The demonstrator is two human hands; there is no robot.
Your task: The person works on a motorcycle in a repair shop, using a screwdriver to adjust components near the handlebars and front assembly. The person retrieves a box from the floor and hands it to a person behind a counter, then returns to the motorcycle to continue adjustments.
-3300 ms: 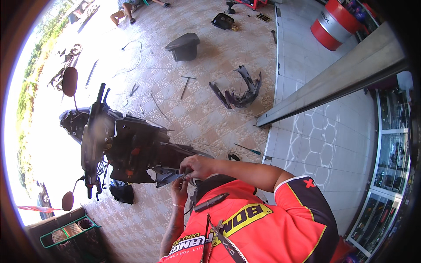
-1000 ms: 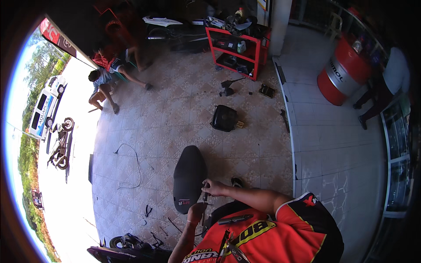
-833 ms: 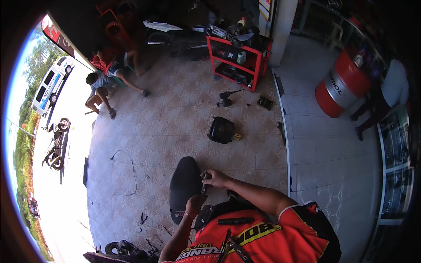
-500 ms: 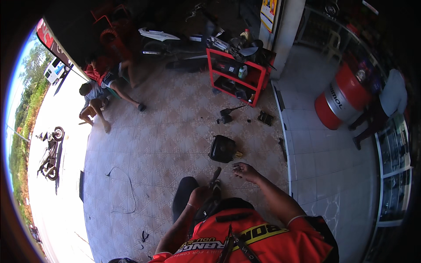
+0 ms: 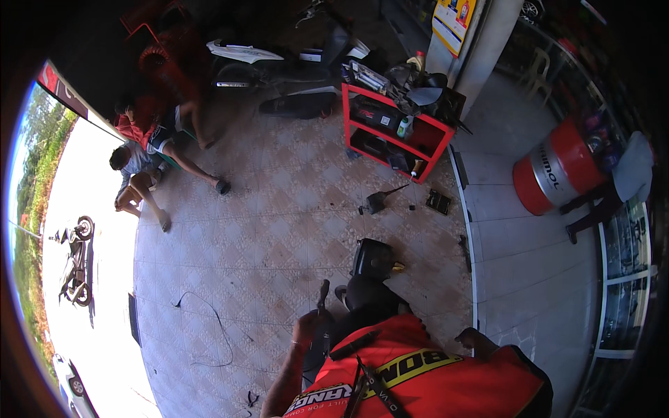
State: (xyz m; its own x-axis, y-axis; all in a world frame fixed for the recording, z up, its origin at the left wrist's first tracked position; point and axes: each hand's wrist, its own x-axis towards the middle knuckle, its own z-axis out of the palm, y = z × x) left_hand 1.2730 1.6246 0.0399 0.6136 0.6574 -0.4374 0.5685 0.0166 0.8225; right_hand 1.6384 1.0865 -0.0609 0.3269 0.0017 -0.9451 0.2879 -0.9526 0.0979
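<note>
Gripping the tool (image 5: pixel 323 295), which juts toward the far side, the left hand (image 5: pixel 311 328) does best to hold it clear of the knee (image 5: pixel 373 291) at right. Whether the right hand (image 5: pixel 474 338), farther right, is closed I cannot tell. Beyond sit a box (image 5: pixel 372 258), then a cart (image 5: pixel 431 162).

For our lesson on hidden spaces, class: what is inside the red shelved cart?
In the red shelved cart, the upper compartment holds a black case and a green-white bottle; the lower, dark items too dim to identify. Anything behind them is covered.
</note>
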